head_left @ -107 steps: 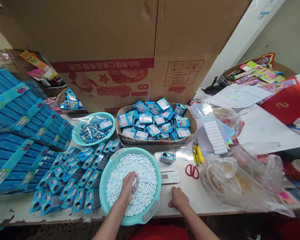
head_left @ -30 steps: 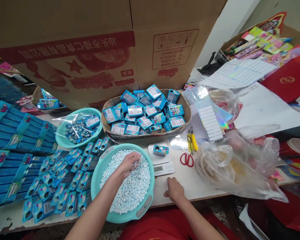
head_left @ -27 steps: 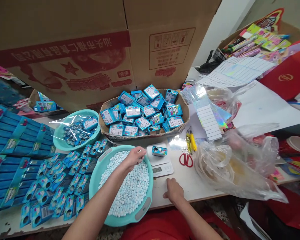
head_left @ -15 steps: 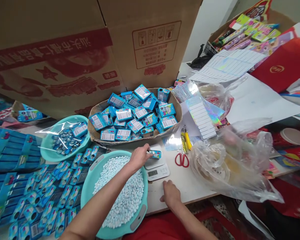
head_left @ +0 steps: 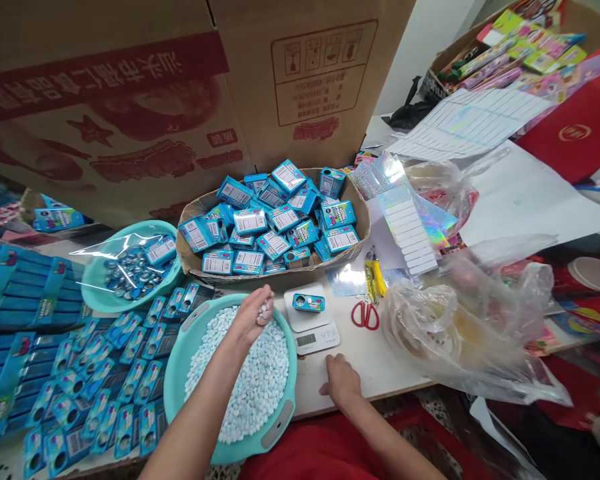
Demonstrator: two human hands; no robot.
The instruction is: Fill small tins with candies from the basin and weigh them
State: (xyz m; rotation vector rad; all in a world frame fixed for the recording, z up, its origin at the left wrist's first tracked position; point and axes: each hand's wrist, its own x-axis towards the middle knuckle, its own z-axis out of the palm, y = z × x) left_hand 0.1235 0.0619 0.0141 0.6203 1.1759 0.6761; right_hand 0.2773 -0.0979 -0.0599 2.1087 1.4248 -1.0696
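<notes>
My left hand (head_left: 253,313) is above the turquoise basin (head_left: 173,373) of small pale-blue and white candies (head_left: 240,393). Its fingers are curled around a few candies, which show at the fingertips. Just to the right, a blue candy box (head_left: 309,303) lies on the pan of a white scale (head_left: 321,338), its round hole facing up; the display digits are too blurred to read. My right hand (head_left: 341,381) rests near the table's front edge, below the scale, in a loose fist with nothing visible in it.
A cut-down carton (head_left: 275,275) of blue boxes stands behind the scale. At left are rows of open blue boxes (head_left: 133,380) and a smaller turquoise bowl (head_left: 97,293) of tins. Red-handled scissors (head_left: 365,315) and a plastic bag (head_left: 430,333) lie right.
My left hand has moved left from the scale to above the basin. The candy box on the scale is now uncovered. My right hand has hardly moved.
</notes>
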